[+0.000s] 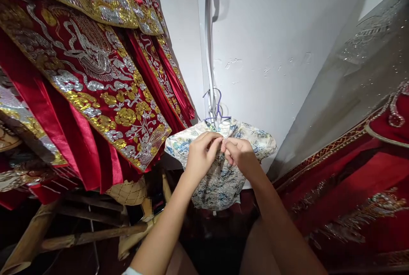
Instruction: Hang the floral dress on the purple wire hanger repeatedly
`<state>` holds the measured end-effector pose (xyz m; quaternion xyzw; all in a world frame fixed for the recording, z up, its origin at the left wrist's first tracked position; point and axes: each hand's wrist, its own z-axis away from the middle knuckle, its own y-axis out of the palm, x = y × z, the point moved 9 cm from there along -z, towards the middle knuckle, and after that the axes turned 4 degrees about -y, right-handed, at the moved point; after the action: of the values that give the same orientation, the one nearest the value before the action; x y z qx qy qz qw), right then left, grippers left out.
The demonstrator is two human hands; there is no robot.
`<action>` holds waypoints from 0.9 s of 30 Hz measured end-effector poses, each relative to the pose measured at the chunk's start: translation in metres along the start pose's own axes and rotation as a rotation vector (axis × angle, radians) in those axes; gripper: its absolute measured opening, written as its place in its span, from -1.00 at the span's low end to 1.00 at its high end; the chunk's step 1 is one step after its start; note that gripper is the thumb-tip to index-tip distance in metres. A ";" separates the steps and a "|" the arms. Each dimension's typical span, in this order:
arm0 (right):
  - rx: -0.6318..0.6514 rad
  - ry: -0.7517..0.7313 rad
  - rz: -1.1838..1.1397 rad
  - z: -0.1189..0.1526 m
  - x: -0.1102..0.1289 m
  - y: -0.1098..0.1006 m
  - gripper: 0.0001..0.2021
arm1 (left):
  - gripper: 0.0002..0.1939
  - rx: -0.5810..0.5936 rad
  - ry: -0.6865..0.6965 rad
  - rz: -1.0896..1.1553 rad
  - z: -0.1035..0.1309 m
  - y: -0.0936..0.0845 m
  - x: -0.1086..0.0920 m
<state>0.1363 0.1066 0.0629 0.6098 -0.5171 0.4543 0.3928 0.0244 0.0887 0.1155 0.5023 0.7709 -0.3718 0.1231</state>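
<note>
A white short-sleeved shirt with a blue and green floral print (220,185) hangs in front of me on a purple wire hanger (219,109). My left hand (206,149) and my right hand (236,151) meet at the upper front of the shirt, just below its collar. Thumb and fingers of each hand are pinched together on the shirt's front opening. The fingertips nearly touch each other. Whether a button or only cloth lies between them is too small to make out.
The hanger hooks on a white strip (207,45) along the white wall (271,32). Red sequined embroidered garments (124,115) hang at left, above bamboo poles (92,236) and a woven basket (129,192). More red beaded cloth (361,194) shows at right.
</note>
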 end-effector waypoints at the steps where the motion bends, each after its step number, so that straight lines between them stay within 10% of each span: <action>1: -0.006 -0.020 -0.001 -0.001 -0.003 -0.001 -0.75 | -0.85 0.017 0.018 -0.061 -0.002 0.002 0.000; 5: -0.046 -0.076 0.005 -0.005 -0.025 -0.003 -0.72 | -0.86 0.018 0.052 -0.187 -0.007 -0.002 0.006; 10: -0.156 -0.006 0.024 -0.001 -0.060 -0.015 -0.75 | -0.86 -0.233 0.050 -0.170 -0.025 -0.052 -0.006; 17: 0.004 -0.170 -0.076 -0.003 -0.012 0.007 -0.68 | -0.86 -0.016 0.017 -0.087 -0.017 -0.019 -0.006; 22: -0.106 -0.268 -0.005 -0.010 0.000 0.003 -0.67 | -0.89 -0.032 -0.008 -0.069 -0.004 -0.003 -0.002; 27: -0.163 -0.229 0.151 0.001 -0.036 -0.010 -0.63 | -0.88 -0.298 -0.020 -0.027 -0.019 -0.045 0.011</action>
<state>0.1446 0.1172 0.0282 0.5832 -0.6381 0.3666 0.3440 -0.0162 0.0990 0.1427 0.4643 0.8231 -0.2597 0.1988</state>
